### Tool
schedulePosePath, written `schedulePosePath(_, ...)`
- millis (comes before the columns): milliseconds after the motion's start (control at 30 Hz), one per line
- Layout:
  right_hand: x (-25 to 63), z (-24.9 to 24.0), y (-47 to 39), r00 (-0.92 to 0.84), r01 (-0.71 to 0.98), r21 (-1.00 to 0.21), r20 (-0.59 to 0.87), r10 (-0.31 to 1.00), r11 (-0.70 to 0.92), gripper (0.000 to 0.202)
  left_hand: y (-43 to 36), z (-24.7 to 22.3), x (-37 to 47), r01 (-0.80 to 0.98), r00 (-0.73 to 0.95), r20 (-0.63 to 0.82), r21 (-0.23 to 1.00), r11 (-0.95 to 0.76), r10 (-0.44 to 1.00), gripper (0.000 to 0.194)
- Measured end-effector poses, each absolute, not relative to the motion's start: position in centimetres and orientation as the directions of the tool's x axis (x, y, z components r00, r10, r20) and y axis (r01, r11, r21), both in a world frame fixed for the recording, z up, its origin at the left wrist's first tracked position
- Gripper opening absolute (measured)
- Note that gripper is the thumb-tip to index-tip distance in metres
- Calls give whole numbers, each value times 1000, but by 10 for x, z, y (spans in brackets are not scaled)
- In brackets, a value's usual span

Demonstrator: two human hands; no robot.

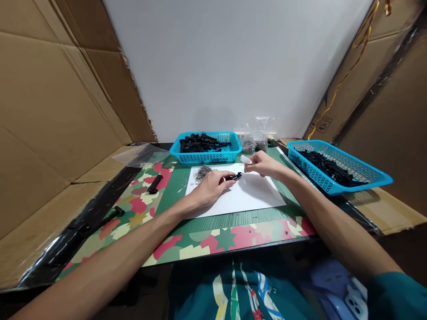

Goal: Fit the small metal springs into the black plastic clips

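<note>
My left hand [215, 186] rests over the white sheet [250, 195], its thumb and fingers closed on a small black part [236, 176]. Just up and to the right, my right hand [262, 163] pinches a small clear plastic object [246, 160]; its exact kind is too small to tell. A pile of tiny metal pieces [203, 172] lies on the sheet beyond my left hand. To the left, a long black part [155, 184] lies on the patterned mat [138, 205].
A blue basket [205, 158] of black parts stands behind the sheet. Another blue basket [370, 178] with black parts is at the right. Clear bags [258, 144] of small pieces sit at the back. Cardboard walls [60, 89] flank the table. Another black part [118, 211] lies at the left.
</note>
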State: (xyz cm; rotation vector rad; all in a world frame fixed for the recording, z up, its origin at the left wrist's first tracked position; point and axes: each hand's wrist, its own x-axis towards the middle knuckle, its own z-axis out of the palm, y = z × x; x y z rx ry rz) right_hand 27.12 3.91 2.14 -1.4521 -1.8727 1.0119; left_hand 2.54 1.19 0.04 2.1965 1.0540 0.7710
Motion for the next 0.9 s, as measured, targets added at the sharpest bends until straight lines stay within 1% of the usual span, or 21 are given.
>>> schedulePosePath(167,269,19,38,-281,592,-787,-1,960,172,28,11,2,26,505,519,239,689,-520,821,33)
schedulePosePath(333,261,14,38,-298,666,-700,65,952,256,31,10,1,27,513,534,237,672,-534,811,35)
schedulePosePath(467,257,12,38,-315,694,-651,110,943,308,33,12,-3,26,479,553,244,689,-543,797,34)
schedulePosePath(567,256,11,39,-332,697,-631,136,933,340,33,14,-5,25,454,562,237,712,-535,792,35)
schedulePosePath(767,258,7,41,-357,685,-606,203,912,404,25,11,-1,26,462,582,193,720,-517,790,39)
schedulePosePath(900,258,5,42,-373,672,-607,218,902,425,24,10,1,26,459,587,166,738,-495,792,38)
